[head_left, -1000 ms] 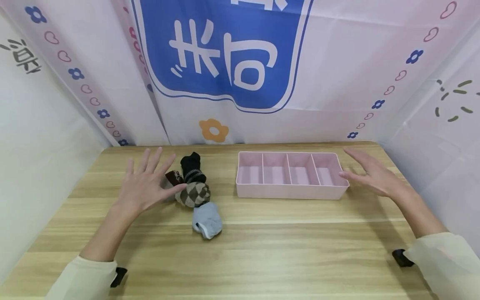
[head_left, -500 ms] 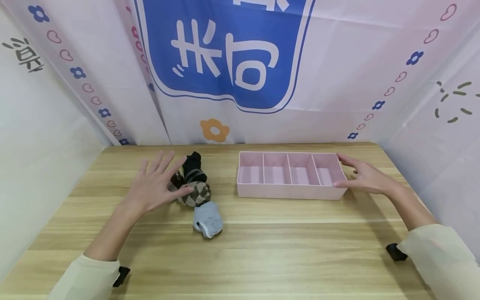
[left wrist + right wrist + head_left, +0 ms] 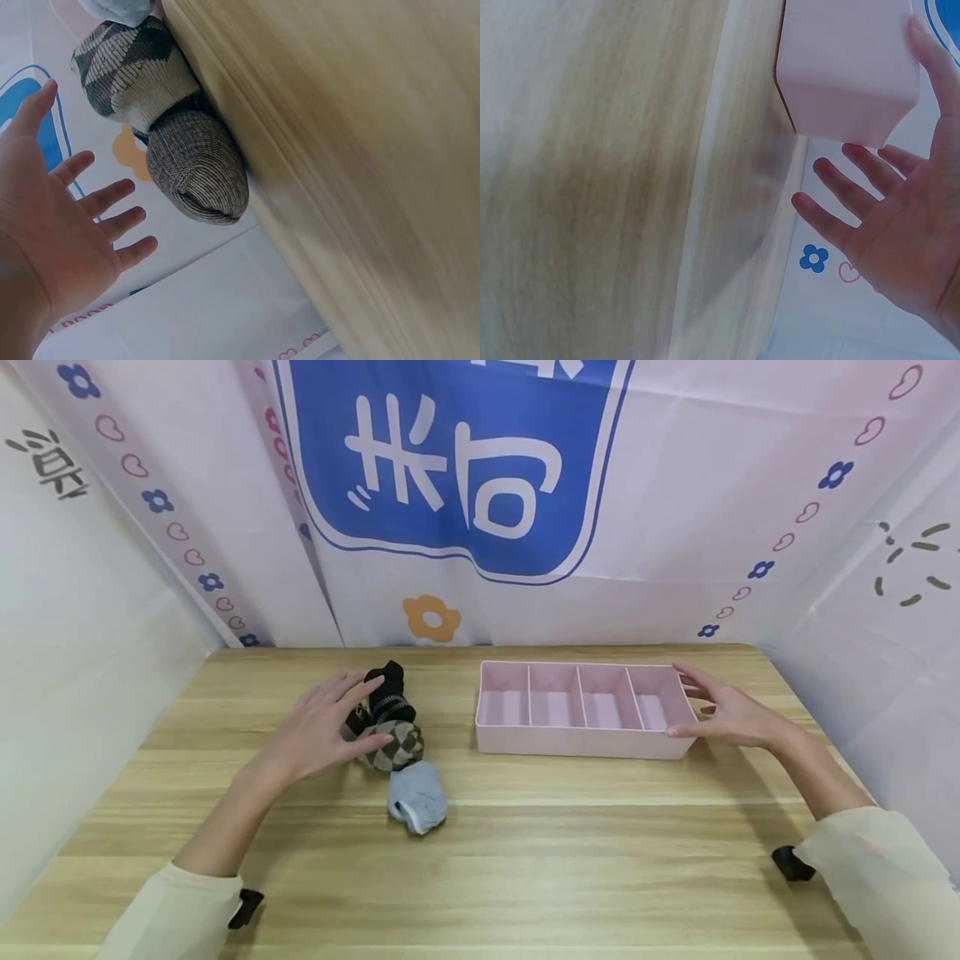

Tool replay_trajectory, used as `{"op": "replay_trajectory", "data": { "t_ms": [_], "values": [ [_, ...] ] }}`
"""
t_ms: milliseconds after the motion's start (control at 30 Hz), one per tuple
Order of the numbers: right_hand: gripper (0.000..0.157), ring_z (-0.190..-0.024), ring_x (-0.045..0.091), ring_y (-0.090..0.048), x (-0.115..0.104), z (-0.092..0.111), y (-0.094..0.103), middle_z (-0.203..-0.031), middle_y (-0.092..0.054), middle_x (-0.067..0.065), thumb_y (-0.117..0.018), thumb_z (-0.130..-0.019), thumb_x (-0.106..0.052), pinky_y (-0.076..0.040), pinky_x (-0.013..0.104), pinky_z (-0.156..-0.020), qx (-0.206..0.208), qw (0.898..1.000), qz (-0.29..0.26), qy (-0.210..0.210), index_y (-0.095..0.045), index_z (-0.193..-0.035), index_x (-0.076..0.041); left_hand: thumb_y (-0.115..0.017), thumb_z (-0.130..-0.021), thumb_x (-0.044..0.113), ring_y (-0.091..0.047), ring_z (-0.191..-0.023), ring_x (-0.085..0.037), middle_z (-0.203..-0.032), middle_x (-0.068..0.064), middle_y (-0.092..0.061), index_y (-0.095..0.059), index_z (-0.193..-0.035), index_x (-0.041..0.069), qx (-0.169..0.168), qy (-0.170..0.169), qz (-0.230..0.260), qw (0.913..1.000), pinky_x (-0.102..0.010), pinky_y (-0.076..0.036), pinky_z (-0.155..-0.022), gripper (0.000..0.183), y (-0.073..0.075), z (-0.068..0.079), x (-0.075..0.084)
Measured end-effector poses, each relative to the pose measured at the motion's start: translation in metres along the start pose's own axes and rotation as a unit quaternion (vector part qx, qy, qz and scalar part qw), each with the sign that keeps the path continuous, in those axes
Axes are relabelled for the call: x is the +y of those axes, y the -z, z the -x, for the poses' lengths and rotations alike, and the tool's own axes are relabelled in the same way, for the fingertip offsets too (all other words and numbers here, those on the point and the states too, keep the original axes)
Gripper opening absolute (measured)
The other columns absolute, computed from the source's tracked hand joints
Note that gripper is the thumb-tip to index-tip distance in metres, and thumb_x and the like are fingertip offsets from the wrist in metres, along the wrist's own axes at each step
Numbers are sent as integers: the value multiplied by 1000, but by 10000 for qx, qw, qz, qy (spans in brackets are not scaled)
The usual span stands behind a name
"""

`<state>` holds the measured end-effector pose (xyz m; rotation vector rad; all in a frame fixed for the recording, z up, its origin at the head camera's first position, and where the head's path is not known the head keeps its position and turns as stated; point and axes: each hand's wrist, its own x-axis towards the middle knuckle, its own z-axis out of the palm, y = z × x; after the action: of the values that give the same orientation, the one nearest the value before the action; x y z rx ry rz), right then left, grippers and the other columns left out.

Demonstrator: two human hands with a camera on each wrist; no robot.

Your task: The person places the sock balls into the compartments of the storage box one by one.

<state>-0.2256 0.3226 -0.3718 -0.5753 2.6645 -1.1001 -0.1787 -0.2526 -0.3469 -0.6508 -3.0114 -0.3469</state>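
Rolled socks lie in a cluster left of the table's middle: a black sock (image 3: 387, 687), a diamond-patterned sock (image 3: 403, 747), a light grey sock (image 3: 417, 797) and a dark sock (image 3: 357, 719) partly hidden by my left hand (image 3: 311, 727). That hand hovers over the cluster, fingers spread, thumb overlapping the diamond-patterned sock. A ribbed sock end (image 3: 199, 169) shows close to its fingers in the left wrist view. My right hand (image 3: 738, 717) spans the right end of a pink divided box (image 3: 585, 742), thumb against its front rim, forefinger at the back corner, the other fingers extended.
The wooden table (image 3: 525, 877) ends at a printed cloth backdrop (image 3: 660, 527), with white cloth (image 3: 97, 610) at the left side too. Several compartments of the box show bare floors. A black wrist strap (image 3: 793, 864) sits at the right sleeve.
My left hand has moved right and lower over the socks, its fingers bending slightly. My right hand has come in from the right and now touches the box's end. The socks and box stay put.
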Motion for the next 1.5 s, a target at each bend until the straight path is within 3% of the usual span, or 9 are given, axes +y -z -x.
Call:
{"op": "replay_trajectory", "data": {
  "t_ms": [500, 900, 1233, 1400, 1500],
  "values": [
    [103, -139, 56, -39, 2, -1, -2, -161, -26, 32, -82, -88, -15, -45, 64, -104, -39, 9993, -363, -55, -12, -163, 2, -67, -96, 52, -43, -141, -47, -153, -26, -47, -43, -157, 6, 373, -241, 236, 9987, -66, -32, -115, 80, 0, 1, -11],
    [102, -135, 54, -45, 5, -3, -2, -162, -26, 29, -82, -88, -14, -49, 55, -103, -5, 9989, -452, -85, -13, -162, 1, -70, -95, 50, -38, -142, -52, -156, -29, -42, -40, -157, 3, 60, 93, 627, 9980, -70, -31, -113, 83, -1, 1, -32],
    [103, -134, 53, -46, 4, -3, -1, -161, -27, 30, -82, -88, -14, -52, 42, -99, -41, 9985, -533, -89, -13, -162, 1, -81, -85, 24, -52, -127, -52, -140, -36, -53, -50, -145, -10, -97, -292, 1171, 9926, -68, -42, -105, 76, -8, 4, -56],
    [102, -134, 53, -47, 3, -3, -2, -161, -26, 30, -82, -88, -13, -51, 47, -101, -25, 9985, -544, -89, -13, -162, 1, -88, -80, 24, -55, -121, -50, -139, -35, -54, -49, -146, -9, -140, -286, 1325, 9907, -67, -47, -100, 84, -9, 5, -60],
    [102, -134, 54, -46, 3, -2, -2, -161, -26, 30, -82, -88, -13, -52, 45, -100, -33, 9981, -595, -125, -13, -162, 1, -91, -78, 25, -54, -122, -51, -141, -34, -52, -48, -146, -9, -166, -252, 1399, 9897, -67, -45, -102, 87, -8, 5, -61]
  ]
}}
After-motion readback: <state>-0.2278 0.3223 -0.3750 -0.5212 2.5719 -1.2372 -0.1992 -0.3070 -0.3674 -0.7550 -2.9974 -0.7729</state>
